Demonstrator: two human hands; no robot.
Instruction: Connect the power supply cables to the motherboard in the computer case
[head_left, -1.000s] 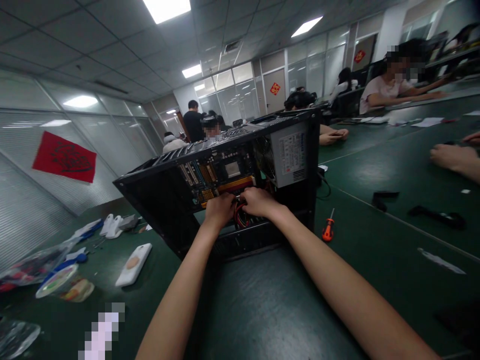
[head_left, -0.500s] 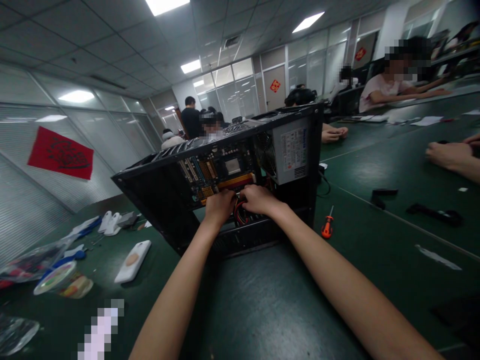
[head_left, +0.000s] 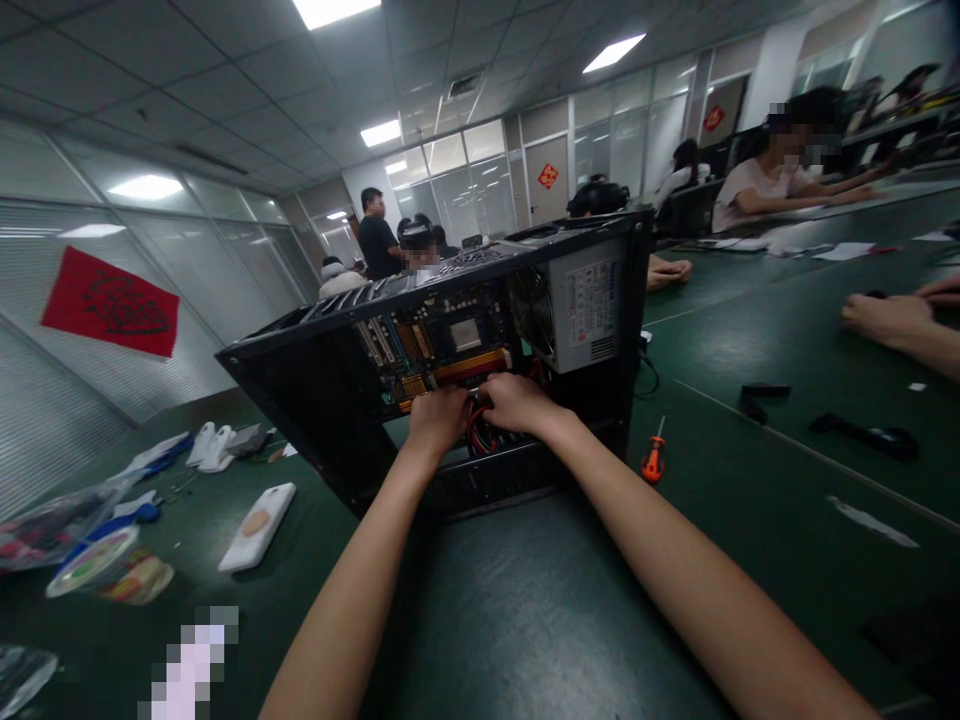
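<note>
Two hands: left hand and right hand sit side by side inside the open computer case, which stands on the green table.
Fingers: curled at the red cables; the fingertips are hidden, so I cannot tell whether they grip.
Cut off: both arms, at the lower edge.
Writing: the power supply sticker is too small to read.
Nearby: an orange screwdriver lies right of the case.
</note>
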